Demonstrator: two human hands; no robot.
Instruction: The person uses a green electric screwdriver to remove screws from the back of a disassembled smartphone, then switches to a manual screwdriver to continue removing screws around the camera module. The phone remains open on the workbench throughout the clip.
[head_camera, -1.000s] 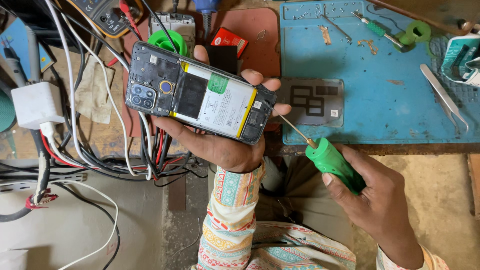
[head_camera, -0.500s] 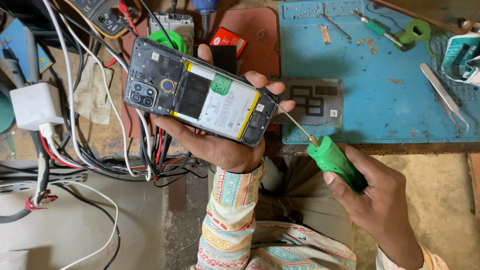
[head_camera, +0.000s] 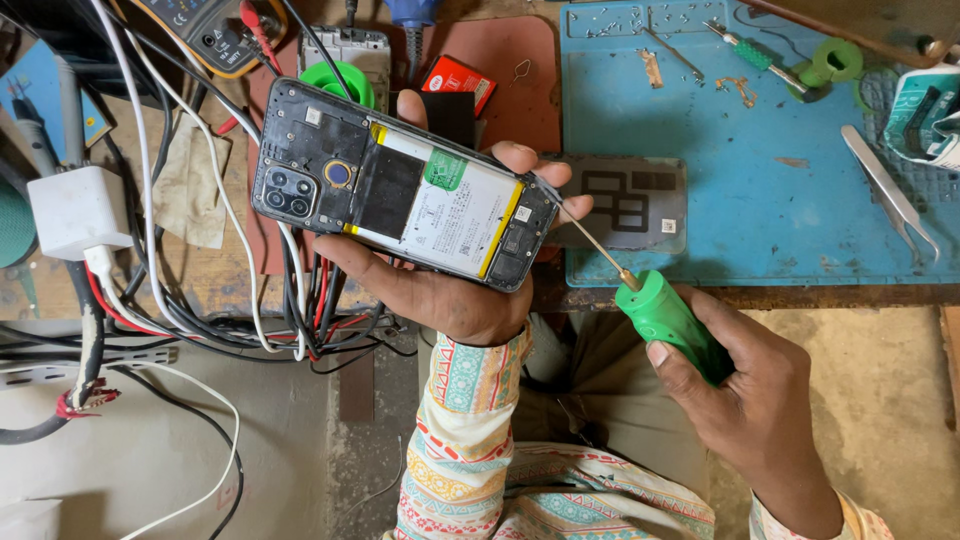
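Broadly, the surface (head_camera: 200, 290) is a cluttered workbench, its right part covered by a blue mat (head_camera: 780, 170) and its left crossed by a tangle of black, white and red cables (head_camera: 200, 310). A white charger block (head_camera: 75, 210) sits at the left among those cables. Above the bench edge, the left hand (head_camera: 440, 290) cradles an opened phone (head_camera: 400, 190) from below, back cover off, its battery and camera cluster facing up; the fingers (head_camera: 520, 155) wrap over the far edge, so this grip is clamped on the phone. A dark flat back cover (head_camera: 640, 205) lies on the mat just beside the phone's right end. Lower right, the right hand (head_camera: 760, 410) is closed around the green handle of a screwdriver (head_camera: 670, 320), whose thin shaft slants up-left with its tip at the phone's lower right corner. Metal tweezers (head_camera: 890, 190) lie well apart at the mat's right side, and a second, smaller screwdriver (head_camera: 750, 50) rests near its top edge.
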